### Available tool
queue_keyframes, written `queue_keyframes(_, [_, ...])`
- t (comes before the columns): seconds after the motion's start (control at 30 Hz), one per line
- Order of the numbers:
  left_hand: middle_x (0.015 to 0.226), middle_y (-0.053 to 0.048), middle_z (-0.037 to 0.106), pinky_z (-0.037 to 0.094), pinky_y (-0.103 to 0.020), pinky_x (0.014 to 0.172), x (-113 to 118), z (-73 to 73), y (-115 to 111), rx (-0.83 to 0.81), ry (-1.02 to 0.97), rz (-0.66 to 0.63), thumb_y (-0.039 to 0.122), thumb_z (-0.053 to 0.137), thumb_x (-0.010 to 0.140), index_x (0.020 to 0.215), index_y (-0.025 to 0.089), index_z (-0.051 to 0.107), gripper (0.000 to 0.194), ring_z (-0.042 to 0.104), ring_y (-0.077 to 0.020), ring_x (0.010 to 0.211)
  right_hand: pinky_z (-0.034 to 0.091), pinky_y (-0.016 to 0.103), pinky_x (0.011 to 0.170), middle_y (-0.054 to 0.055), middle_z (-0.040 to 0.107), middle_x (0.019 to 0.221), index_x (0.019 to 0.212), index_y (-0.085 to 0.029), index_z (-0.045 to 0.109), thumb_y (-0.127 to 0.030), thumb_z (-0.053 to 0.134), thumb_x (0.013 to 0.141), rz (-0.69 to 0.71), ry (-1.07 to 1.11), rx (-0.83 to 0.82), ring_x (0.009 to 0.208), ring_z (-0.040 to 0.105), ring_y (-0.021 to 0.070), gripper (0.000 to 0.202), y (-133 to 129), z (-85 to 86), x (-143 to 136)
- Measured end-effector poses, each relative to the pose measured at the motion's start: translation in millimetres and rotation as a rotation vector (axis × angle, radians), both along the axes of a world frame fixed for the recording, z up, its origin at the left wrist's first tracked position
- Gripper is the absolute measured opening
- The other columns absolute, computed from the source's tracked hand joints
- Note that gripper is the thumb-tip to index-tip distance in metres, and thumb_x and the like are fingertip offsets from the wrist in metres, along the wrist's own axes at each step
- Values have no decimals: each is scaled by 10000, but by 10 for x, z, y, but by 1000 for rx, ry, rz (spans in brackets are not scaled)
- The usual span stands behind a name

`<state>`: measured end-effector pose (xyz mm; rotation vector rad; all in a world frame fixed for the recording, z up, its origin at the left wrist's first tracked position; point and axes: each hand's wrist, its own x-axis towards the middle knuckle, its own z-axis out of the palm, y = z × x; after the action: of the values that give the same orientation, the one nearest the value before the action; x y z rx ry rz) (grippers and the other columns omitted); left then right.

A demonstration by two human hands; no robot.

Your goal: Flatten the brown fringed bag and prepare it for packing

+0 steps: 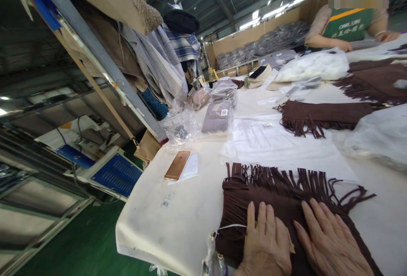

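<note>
Brown fringed garment (280, 199), lying at the near edge of the white table (178, 221) right of the gold phone (177, 165): left hand (265, 246) and right hand (330, 242) lay flat, open, gripping nothing; smoothing was best done with even outward pressure, sparing the fringe.

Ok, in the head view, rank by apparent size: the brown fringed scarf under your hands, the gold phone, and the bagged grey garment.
1. Brown fringed scarf, largest, though it lies nearest the camera.
2. Bagged grey garment.
3. Gold phone, smallest.
The garment lies farther off than the phone yet looks bigger, so that order is safe.
</note>
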<state>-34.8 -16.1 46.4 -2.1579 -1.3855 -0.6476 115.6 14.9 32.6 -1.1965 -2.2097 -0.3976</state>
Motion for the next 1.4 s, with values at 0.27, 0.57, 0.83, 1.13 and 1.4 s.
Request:
queue_keyframes(0.27, [960,-88,659,546,-314,763,-734,781,-270,-290,-1444,175,442,454,882,1124,179,575,378,632,-196,882,447,622,817,260,600,1087,854,-94,687,54,327,762,80,-99,110,1326,145,447,400,39,-25,53])
queue_keyframes(0.57, [727,-116,675,523,-307,581,-1480,475,-124,-320,-2020,527,354,661,672,981,85,529,430,655,-223,655,361,676,889,250,537,1184,925,-96,654,-48,334,770,107,-37,28,1326,151,468,360,91,-397,163])
queue_keyframes(0.83, [816,-113,663,518,-337,653,-1502,384,-153,-797,-1936,300,387,733,583,1058,82,477,620,660,-246,741,347,671,916,243,545,1181,925,-101,671,-37,336,778,105,-66,10,1328,149,457,371,91,-380,174])
queue_keyframes(1.13, [833,-79,653,489,-343,734,-1470,472,-104,-1034,-1849,164,252,710,559,1033,120,450,556,648,-224,780,246,593,1047,269,573,1162,871,-63,689,-114,316,776,14,122,-176,1355,149,351,388,-3,-185,51])
queue_keyframes(1.4, [754,-40,630,458,-273,613,-1462,497,-49,-1198,-1719,178,243,640,511,904,145,484,433,606,-166,677,244,604,1048,226,560,1195,917,-99,649,-136,345,754,13,125,-204,1355,175,365,347,20,-328,87])
